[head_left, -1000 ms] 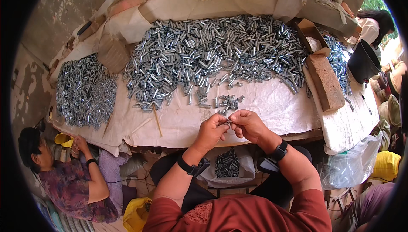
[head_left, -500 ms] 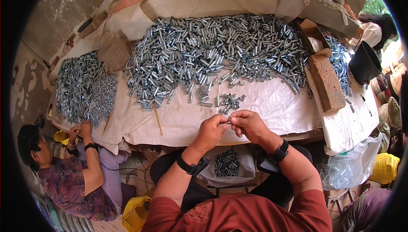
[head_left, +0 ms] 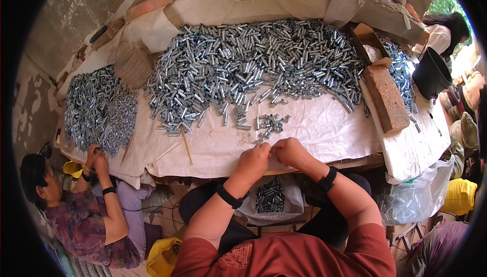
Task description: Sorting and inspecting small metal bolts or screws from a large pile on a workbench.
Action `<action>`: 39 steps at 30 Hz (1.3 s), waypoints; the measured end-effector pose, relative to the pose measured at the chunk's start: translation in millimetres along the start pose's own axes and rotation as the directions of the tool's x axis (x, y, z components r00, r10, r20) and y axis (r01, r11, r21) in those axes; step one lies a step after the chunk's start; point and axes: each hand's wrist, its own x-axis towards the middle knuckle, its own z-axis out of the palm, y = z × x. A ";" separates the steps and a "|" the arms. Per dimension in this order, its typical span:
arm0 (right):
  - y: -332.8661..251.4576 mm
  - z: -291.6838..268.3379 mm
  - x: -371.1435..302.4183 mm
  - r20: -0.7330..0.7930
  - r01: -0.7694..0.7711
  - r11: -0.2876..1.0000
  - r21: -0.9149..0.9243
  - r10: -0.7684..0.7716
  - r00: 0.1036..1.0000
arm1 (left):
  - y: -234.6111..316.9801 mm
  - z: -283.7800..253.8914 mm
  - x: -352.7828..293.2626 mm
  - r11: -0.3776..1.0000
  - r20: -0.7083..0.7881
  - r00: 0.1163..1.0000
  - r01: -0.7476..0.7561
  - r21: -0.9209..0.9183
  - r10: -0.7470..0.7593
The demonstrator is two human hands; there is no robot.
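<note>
My left hand (head_left: 255, 161) and my right hand (head_left: 291, 152) are side by side at the near edge of the cloth-covered table (head_left: 335, 140). The fingers of both are curled closed, knuckles upward, and anything in them is hidden. Just beyond my fingertips lies a small heap of short metal fittings (head_left: 274, 123). Behind it spreads a wide pile of silvery metal tubes (head_left: 253, 56). Between my knees, below the table edge, an open whitish bag (head_left: 291, 207) holds many small dark metal tubes (head_left: 270, 196).
At left, a co-worker (head_left: 83, 216) handles parts by another metal pile (head_left: 96, 109). A brick (head_left: 386, 99), an open cardboard box (head_left: 373, 43) and a black bucket (head_left: 432, 74) stand at right. A thin stick (head_left: 186, 145) lies left of my hands. Another person (head_left: 444, 33) is far right.
Both hands have rolled so their backs face up. The small metal piece that showed between my fingertips is now hidden. The co-worker's hands have shifted slightly left.
</note>
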 end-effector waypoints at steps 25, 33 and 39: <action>7.0 -30.3 11.5 -0.179 0.106 0.798 0.593 0.002 0.984 | -39.0 -32.7 38.6 0.931 -0.112 0.975 0.219 0.292 -0.194; -3.7 -24.4 -7.7 0.049 -0.028 0.482 0.876 -0.031 0.998 | -17.3 -35.2 28.3 0.978 -0.265 0.960 0.135 0.157 -0.089; -3.0 -20.9 -6.5 0.091 -0.073 0.497 0.864 -0.011 0.996 | -37.8 -26.7 18.3 0.951 -0.171 0.982 0.124 0.283 -0.078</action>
